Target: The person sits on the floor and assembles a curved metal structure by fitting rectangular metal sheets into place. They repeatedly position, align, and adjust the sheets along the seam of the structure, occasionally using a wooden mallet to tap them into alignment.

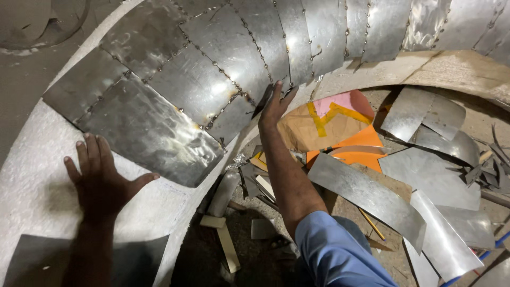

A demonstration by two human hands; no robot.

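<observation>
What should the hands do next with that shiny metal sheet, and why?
Probably press the loose metal sheet flatter. Its lower right corner seems to lift off the white curved form, while the sheets above are already joined along dotted seams. The left hand lies flat on the form just below it, and the right hand holds the edge of the joined sheets.

We see dull silver-grey metal sheets with pale glare patches, crossed by dotted lines of small dark rivets and a few rust-brown flecks at the seams. The curved form beneath them is off-white and grainy. Loose sheets on the floor show the same silver-grey. Among them lie a bright orange board, brown cardboard with yellow tape stripes, and a pink patch. Our sleeve is light blue.
</observation>
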